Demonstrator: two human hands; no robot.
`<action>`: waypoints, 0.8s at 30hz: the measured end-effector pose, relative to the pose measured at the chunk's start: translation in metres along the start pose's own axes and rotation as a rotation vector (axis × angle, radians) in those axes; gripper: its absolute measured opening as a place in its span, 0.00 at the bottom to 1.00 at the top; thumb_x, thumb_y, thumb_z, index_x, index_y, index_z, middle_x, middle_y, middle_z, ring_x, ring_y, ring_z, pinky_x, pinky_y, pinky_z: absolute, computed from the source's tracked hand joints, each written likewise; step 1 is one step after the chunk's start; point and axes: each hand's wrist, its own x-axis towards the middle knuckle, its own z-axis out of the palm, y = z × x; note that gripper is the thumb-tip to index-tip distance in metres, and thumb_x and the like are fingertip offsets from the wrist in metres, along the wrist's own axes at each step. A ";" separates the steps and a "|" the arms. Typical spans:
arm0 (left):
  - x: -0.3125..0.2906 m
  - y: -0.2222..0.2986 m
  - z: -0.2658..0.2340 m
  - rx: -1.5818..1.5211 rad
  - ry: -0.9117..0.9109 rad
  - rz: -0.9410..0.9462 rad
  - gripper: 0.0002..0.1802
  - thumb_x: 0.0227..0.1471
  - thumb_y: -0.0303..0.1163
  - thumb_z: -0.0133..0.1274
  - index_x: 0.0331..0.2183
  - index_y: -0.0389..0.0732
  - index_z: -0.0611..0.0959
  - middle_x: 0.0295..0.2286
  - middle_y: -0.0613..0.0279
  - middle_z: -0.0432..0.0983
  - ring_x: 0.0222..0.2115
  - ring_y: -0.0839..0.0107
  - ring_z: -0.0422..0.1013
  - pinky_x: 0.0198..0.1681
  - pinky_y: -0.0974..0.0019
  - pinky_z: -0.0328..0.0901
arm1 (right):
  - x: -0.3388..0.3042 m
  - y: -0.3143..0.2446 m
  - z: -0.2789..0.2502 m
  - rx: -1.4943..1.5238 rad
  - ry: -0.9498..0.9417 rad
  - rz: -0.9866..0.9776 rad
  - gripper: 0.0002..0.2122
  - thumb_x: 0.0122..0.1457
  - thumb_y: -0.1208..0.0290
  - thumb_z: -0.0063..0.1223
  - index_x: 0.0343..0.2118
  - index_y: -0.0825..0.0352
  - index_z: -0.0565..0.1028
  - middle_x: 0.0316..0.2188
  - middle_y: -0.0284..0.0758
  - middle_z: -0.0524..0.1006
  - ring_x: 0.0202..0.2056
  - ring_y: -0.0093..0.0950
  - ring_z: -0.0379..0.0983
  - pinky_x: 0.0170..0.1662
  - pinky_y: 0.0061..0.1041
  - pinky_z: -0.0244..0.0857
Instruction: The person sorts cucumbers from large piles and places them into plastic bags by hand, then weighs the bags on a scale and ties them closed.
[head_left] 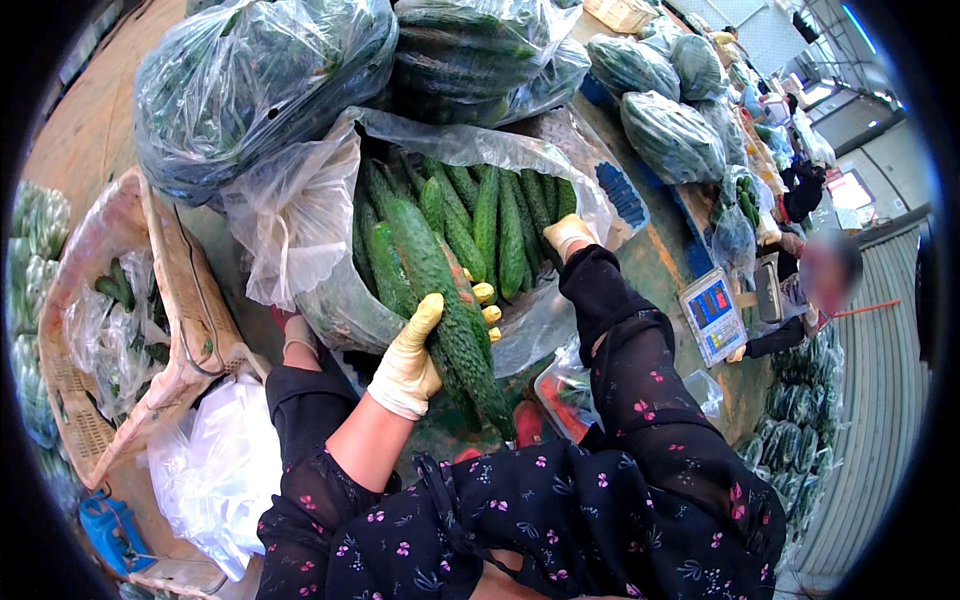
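Observation:
My left hand (408, 368), in a pale yellow rubber glove, is closed round long green bumpy cucumbers (448, 300). At least two lie together in the grip, tilted over the near rim of an open clear plastic bag (300, 225). Its thumb is on the left side, its fingertips on the right. Inside the bag, many more cucumbers (487, 215) lie side by side, pointing away from me. My right hand (568, 236), gloved the same way, is at the bag's right side against the cucumbers there. Its fingers are mostly hidden, so their grip is unclear.
Filled bags of cucumbers (265, 85) sit beyond the open bag. On the left stands a worn crate (195, 290) with plastic and cucumbers, near white plastic bags (225, 460). A digital scale (713, 315) is on the right, where another person (800, 285) is at work.

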 end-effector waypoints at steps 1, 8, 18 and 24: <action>-0.001 0.000 -0.001 -0.002 0.002 0.002 0.36 0.50 0.43 0.62 0.56 0.40 0.67 0.50 0.52 0.71 0.49 0.55 0.70 0.53 0.47 0.66 | -0.004 0.001 0.003 0.029 -0.033 0.013 0.24 0.50 0.56 0.58 0.45 0.70 0.77 0.47 0.52 0.75 0.52 0.43 0.71 0.54 0.33 0.63; -0.003 -0.002 -0.001 -0.029 -0.005 -0.016 0.36 0.51 0.43 0.61 0.56 0.39 0.67 0.50 0.50 0.70 0.49 0.54 0.70 0.53 0.46 0.66 | 0.028 0.034 0.074 0.754 0.275 -0.057 0.31 0.42 0.65 0.71 0.49 0.74 0.73 0.43 0.41 0.78 0.43 0.33 0.75 0.49 0.29 0.67; -0.008 -0.004 -0.006 0.052 0.050 0.016 0.41 0.50 0.49 0.60 0.59 0.41 0.63 0.52 0.50 0.68 0.50 0.51 0.69 0.55 0.42 0.63 | -0.001 0.017 0.044 0.858 -0.030 -0.242 0.38 0.36 0.66 0.73 0.52 0.74 0.66 0.46 0.44 0.75 0.45 0.36 0.73 0.51 0.31 0.65; -0.001 -0.007 -0.014 0.077 0.063 -0.005 0.40 0.51 0.50 0.59 0.58 0.41 0.64 0.52 0.50 0.68 0.50 0.51 0.69 0.55 0.42 0.63 | 0.005 0.019 0.041 0.516 0.033 -0.282 0.38 0.38 0.65 0.71 0.53 0.74 0.65 0.45 0.45 0.76 0.48 0.39 0.72 0.55 0.31 0.62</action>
